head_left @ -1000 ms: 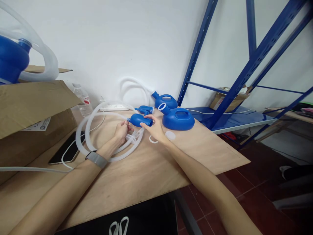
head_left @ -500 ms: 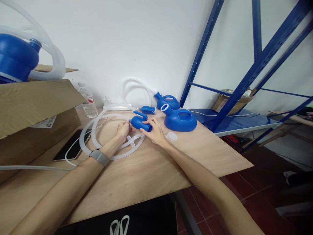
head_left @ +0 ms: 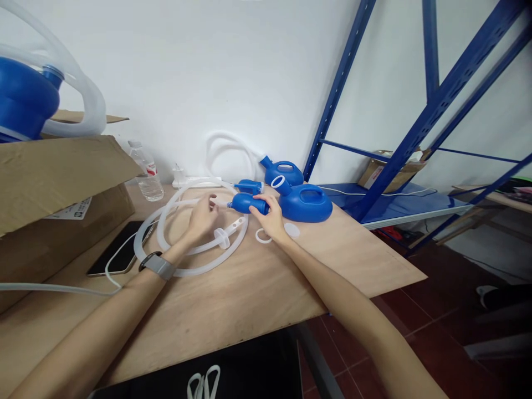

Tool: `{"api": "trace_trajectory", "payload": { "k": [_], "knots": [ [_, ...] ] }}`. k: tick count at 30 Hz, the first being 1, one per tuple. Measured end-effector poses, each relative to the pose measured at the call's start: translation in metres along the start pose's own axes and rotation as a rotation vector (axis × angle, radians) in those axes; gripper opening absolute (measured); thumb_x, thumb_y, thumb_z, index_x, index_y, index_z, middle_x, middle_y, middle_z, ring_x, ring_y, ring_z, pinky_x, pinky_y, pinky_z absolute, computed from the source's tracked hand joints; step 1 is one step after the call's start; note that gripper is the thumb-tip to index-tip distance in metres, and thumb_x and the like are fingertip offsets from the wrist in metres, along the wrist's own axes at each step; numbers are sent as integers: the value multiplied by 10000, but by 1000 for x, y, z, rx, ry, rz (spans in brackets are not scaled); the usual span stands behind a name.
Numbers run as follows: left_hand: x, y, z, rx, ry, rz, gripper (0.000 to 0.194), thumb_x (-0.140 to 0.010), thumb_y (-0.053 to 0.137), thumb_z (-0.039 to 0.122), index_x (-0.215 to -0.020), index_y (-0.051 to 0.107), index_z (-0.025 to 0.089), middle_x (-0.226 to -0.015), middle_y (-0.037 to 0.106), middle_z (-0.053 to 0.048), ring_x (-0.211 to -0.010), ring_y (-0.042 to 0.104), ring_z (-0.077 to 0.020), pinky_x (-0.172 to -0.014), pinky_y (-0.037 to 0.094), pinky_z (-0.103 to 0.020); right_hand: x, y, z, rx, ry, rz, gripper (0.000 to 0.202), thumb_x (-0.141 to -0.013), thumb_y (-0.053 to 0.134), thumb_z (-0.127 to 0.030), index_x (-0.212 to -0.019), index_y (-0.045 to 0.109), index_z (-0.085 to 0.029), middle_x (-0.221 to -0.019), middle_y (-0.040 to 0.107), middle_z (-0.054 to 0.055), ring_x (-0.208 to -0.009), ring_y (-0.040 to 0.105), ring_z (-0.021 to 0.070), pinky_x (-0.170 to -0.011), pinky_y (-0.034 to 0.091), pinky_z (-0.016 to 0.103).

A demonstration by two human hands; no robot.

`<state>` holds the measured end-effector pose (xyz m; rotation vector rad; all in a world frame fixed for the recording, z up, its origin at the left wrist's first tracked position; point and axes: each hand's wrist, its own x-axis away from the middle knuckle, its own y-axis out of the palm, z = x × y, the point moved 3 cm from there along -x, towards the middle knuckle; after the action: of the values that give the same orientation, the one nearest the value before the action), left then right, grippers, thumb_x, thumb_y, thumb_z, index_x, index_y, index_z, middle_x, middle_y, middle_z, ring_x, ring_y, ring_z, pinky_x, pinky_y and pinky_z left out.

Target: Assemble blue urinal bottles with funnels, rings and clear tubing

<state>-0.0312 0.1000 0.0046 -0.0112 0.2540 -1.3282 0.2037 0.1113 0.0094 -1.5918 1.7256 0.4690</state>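
Note:
My right hand grips a blue plastic urinal cup above the table, with its wide mouth to the right and a narrow ribbed nozzle pointing left. Just left of that nozzle is my left hand, fingers bent and apart, apparently holding nothing. A clear coiled tube lies beneath and around the left hand. Inside the coil rests a translucent fitting with a flange. A white ring and a round translucent cap lie by the right wrist.
Two blue urinal bottles stand behind, beside another blue cup. On the left are a water bottle, a phone and a cardboard box. A blue metal rack rises on the right.
My left hand has let go of the nozzle and drawn back left. The right hand has turned the cup and moved it slightly right, so its handle no longer shows.

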Motion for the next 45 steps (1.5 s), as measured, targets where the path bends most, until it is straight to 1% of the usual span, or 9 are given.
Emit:
{"api": "trace_trajectory", "payload": {
  "k": [3,6,10,13,19,26,32,39,45],
  "knots": [
    [0,-3,12,-352,325,-76,271,-789,703,272,-1058,726,241,-1329,656,-139,-1370,493,-370,-1172,351,-493,-4,-3,2,-50,61,42,273,-836,743,-414,-1044,718,-240,-1162,699,80,-1147,646,276,-1097,479,474],
    [1,2,13,-661,562,-209,307,-924,618,359,-1185,727,240,-1358,673,-151,-1360,521,-380,-1214,270,-562,-5,-4,0,-120,89,74,321,-855,720,-431,-1107,673,-238,-1206,706,75,-1207,627,271,-1121,460,459],
    [6,7,14,-736,685,-404,420,-1010,536,436,-1344,636,202,-1296,722,-138,-1180,657,-325,-1082,448,-489,-6,-5,-1,-170,92,88,365,-861,718,-459,-1137,654,-228,-1231,704,86,-1242,615,272,-1130,454,442],
    [13,4,22,-735,747,-387,366,-1055,474,399,-1321,616,191,-1233,733,-128,-1049,703,-288,-926,534,-416,-7,-7,6,-169,133,117,380,-880,688,-494,-1158,654,-237,-1271,697,89,-1238,621,274,-1106,476,448],
    [33,2,40,-935,975,-366,243,-1062,462,240,-1234,621,176,-1224,706,-147,-1088,683,-272,-954,531,-418,-8,-9,13,-127,168,127,405,-888,650,-546,-1148,669,-236,-1276,699,100,-1232,618,279,-1010,539,431],
    [35,5,41,-1146,900,-370,200,-1018,487,131,-1168,617,153,-1173,718,-133,-986,702,-254,-872,533,-383,-4,-4,-1,-250,307,78,463,-829,699,-580,-1129,635,-233,-1304,663,108,-1124,651,280,-692,610,325],
    [31,8,31,-1373,848,-356,371,-977,487,77,-1339,558,116,-1282,665,-184,-1087,681,-316,-791,554,-412,-5,-4,-5,-268,337,81,467,-797,719,-582,-1087,629,-227,-1227,678,111,-1096,651,288,-650,613,324],
    [31,10,33,-1472,838,-236,394,-946,487,19,-1317,570,123,-1187,650,-177,-1053,646,-308,-819,543,-407,-5,-5,-8,-267,319,86,445,-804,720,-576,-1067,650,-224,-1208,692,91,-1061,656,262,-737,606,335],
    [30,11,32,-1426,935,-325,280,-956,553,76,-1227,606,125,-1155,669,-166,-1095,606,-311,-933,506,-428,-5,-5,-3,-204,273,116,390,-818,713,-543,-1034,674,-220,-1116,722,71,-1022,664,255,-907,562,392]
  ]
}}
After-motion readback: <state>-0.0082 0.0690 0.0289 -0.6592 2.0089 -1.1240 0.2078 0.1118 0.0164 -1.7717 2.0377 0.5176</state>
